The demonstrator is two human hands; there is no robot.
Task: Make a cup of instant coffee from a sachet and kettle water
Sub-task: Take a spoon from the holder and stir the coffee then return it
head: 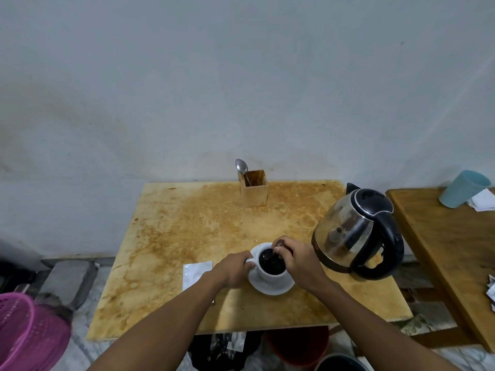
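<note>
A white cup (268,276) full of dark coffee stands on a white saucer (272,289) near the front of the stained wooden table (192,231). My left hand (235,269) grips the cup's handle from the left. My right hand (297,261) is closed on a spoon (273,256) whose end dips into the coffee. A steel kettle (353,234) with a black lid and handle sits just right of the cup. The silver sachet (194,273) lies flat to the left, partly under my left forearm.
A wooden holder (254,190) with another spoon (241,167) stands at the table's back edge. A second wooden table (450,245) to the right carries a blue cup (462,188) and papers. A pink basket (26,328) sits on the floor at left.
</note>
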